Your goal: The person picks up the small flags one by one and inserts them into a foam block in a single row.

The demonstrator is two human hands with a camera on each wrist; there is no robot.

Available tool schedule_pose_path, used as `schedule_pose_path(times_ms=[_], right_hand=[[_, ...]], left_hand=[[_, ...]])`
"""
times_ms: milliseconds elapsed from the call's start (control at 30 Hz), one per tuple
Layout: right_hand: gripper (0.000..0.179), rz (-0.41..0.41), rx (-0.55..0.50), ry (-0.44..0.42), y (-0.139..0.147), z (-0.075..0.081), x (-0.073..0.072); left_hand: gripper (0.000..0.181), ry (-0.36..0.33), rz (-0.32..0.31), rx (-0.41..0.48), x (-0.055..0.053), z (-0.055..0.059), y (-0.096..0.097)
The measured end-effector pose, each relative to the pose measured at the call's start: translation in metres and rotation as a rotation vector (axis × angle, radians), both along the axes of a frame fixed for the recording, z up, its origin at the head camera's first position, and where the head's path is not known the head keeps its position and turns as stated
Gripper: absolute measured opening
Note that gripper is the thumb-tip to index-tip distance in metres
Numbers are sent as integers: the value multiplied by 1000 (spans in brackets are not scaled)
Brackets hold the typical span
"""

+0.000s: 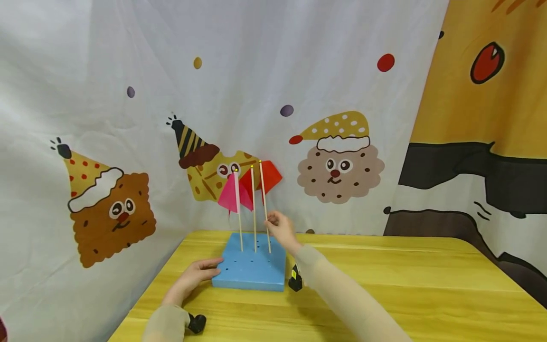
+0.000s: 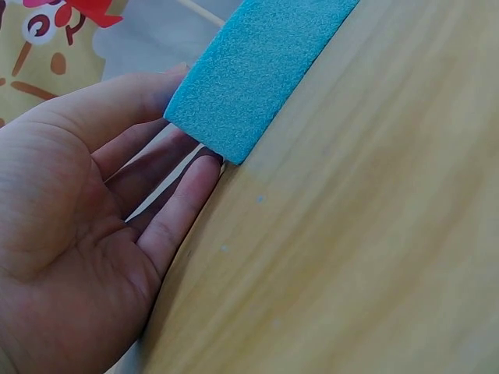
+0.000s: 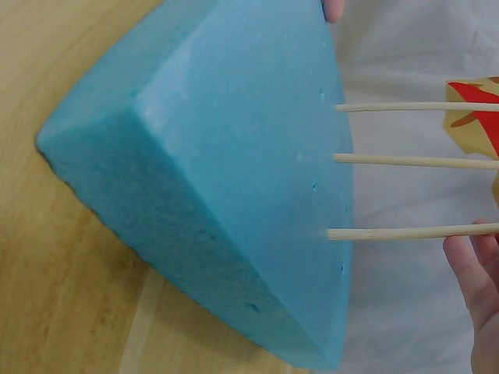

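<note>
Three thin wooden sticks stand upright in a blue foam block (image 1: 248, 279), which lies on the table. A pink flag (image 1: 229, 194) is on the left stick, a red flag (image 1: 247, 183) on the middle one and an orange-red flag (image 1: 271, 175) on the right one. My right hand (image 1: 282, 231) pinches the right stick (image 3: 390, 232) partway up, between thumb and fingers. The stick's lower end meets the block's top. With fairly straight fingers, my left hand (image 1: 194, 278) touches the block's left side; in the left wrist view its fingertips are at the block's corner (image 2: 234, 140).
The wooden table (image 1: 384, 280) extends to the right of the block. Small holes dot the block's top. Behind the table hangs a pale cloth (image 1: 239, 95) with printed cartoon biscuits. Each wrist wears a black device (image 1: 197, 323).
</note>
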State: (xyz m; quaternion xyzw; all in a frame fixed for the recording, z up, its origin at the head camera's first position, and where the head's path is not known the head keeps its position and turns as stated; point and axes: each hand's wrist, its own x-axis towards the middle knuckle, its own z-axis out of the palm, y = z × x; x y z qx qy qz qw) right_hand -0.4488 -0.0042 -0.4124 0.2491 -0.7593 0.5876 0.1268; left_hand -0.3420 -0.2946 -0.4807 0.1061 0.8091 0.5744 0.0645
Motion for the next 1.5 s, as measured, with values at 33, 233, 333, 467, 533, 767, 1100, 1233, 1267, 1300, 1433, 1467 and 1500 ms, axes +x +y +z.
schedule_pose_path(times_ms=[33,233,333,467,533,767,1100,1233,1267,1300,1433,1467,1500], right_hand=[[11,0,-3,2,0,-1,0],[11,12,-16,-4,3,-10,-2],[10,24,-28,-9,4,-13,-1],[11,58,-72,-33,6,-16,2],[10,68,-91,-44,7,-17,4],[8,56,-65,-30,7,-19,8],[8,38,-88,-45,9,-21,10],[8,13,-77,-30,8,-22,10],[9,8,-71,-23,8,-22,10],[9,4,-65,-16,7,-22,9],[12,-18,-43,-8,7,-22,8],[12,-25,-40,-13,8,-22,8],[13,-30,-39,-24,8,-22,8]], left_hand=[[51,4,-2,-3,0,0,0],[51,7,-1,-1,0,-2,1],[51,1,-3,4,1,-1,1],[52,-14,-9,15,1,1,2],[53,-20,-8,18,1,1,1],[52,-17,-1,22,1,1,1],[52,10,6,-18,0,1,1],[51,16,9,-23,0,0,1],[52,18,6,-21,1,1,1],[52,22,6,-20,1,1,1],[52,37,10,-20,3,2,3],[52,37,16,-18,3,3,3],[53,38,18,-19,3,2,3]])
